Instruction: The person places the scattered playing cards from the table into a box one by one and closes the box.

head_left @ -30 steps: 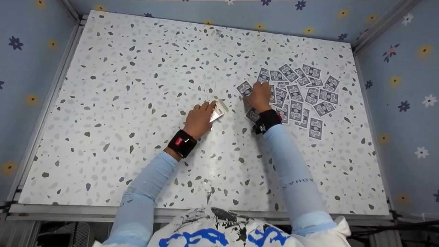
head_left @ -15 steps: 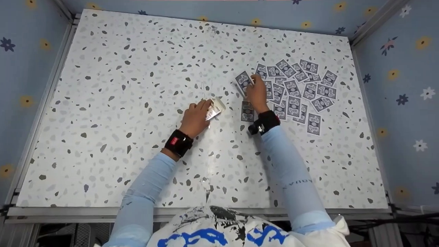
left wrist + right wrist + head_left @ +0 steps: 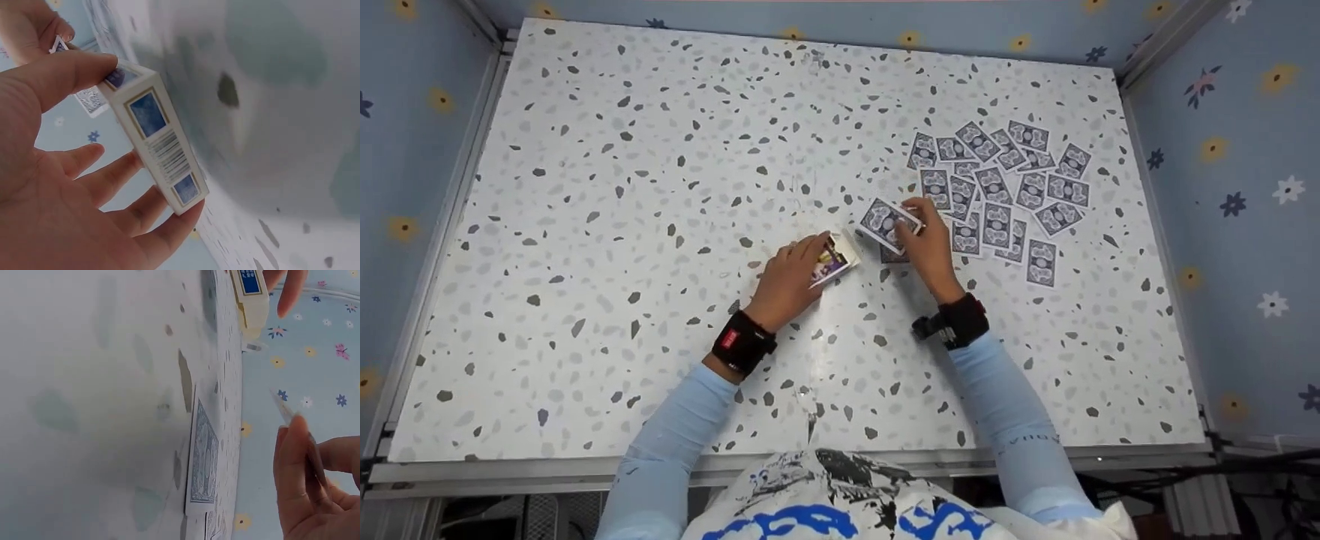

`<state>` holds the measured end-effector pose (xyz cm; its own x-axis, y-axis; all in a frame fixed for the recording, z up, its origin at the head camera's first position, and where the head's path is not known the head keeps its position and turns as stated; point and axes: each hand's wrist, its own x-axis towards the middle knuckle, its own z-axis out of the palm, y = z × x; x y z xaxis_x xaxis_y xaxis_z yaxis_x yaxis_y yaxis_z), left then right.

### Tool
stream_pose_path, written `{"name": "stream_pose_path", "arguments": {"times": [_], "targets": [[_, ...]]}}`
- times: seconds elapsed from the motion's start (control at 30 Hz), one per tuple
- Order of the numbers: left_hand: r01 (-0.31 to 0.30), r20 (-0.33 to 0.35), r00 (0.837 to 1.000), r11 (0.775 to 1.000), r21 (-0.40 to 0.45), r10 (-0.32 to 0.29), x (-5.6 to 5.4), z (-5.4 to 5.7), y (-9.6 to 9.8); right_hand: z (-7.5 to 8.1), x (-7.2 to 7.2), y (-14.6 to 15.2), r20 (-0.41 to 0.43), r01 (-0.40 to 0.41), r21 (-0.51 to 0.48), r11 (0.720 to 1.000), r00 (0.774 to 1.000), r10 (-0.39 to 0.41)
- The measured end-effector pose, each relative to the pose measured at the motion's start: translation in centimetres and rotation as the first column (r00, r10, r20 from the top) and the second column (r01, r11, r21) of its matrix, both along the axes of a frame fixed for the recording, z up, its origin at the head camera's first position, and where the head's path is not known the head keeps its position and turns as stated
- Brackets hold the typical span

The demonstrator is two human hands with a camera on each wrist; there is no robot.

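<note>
left hand [image 3: 786, 286]: gripping | right hand [image 3: 930, 247]: pinching, raised | both forearms [image 3: 679, 420]: extended forward

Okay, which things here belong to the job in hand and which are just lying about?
Seemingly part of the job:
Card box, gripped by the left hand
At least one card, held by the right hand
Scattered cards, face down on the table

Seemingly just around:
Black wrist straps, worn
Flowered wall panels

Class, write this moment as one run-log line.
left hand: grips card box | right hand: pinches at least one playing card | other playing cards: spread face-down on speckled table
</note>
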<state>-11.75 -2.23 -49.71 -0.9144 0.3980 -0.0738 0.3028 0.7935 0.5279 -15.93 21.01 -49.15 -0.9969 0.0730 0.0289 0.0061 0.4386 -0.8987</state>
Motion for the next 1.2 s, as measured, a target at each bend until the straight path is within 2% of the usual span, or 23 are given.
{"name": "stream_pose_path", "arguments": {"times": [0.2, 0.4, 0.5, 0.57, 0.77, 1.0, 1.1, 1.2], "targets": [[0.043, -0.006, 0.999, 0.996, 0.074, -0.042, 1.8, 0.1, 0.1, 0.1, 3.1, -0.1, 0.016, -0.003, -0.141, 0.990, 1.000, 0.005], [0.122, -0.138, 0.984, 0.988, 0.099, -0.108, 2.5, -0.2, 0.4, 1.9, 5.8, -0.5, 0.031, -0.060, -0.035, 0.998, 0.998, 0.061], [0.151, -0.168, 0.976, 0.985, 0.080, -0.136, 2.9, -0.2, 0.5, 2.5, 6.7, -0.6, 0.040, -0.072, -0.020, 0.997, 0.997, 0.073], [0.165, -0.164, 0.975, 0.984, 0.062, -0.153, 3.0, -0.2, 0.5, 2.3, 6.9, -0.4, 0.044, -0.075, -0.024, 0.997, 0.996, 0.076], [0.182, -0.181, 0.968, 0.983, 0.034, -0.173, 2.9, -0.1, 0.5, -0.4, 6.2, 1.1, 0.016, -0.115, -0.015, 0.993, 0.993, 0.116], [0.208, -0.196, 0.959, 0.978, 0.008, -0.202, 3.1, -0.2, 0.7, -0.2, 6.3, 1.5, 0.002, -0.182, 0.036, 0.983, 0.983, 0.182], [0.219, -0.209, 0.954, 0.976, -0.006, -0.216, 3.3, -0.1, 0.8, -0.1, 6.4, 1.4, 0.006, -0.175, 0.072, 0.982, 0.985, 0.175], [0.230, -0.216, 0.950, 0.973, -0.015, -0.227, 3.5, -0.1, 0.9, -0.1, 6.4, 1.1, 0.017, -0.155, 0.064, 0.986, 0.988, 0.155]]}}
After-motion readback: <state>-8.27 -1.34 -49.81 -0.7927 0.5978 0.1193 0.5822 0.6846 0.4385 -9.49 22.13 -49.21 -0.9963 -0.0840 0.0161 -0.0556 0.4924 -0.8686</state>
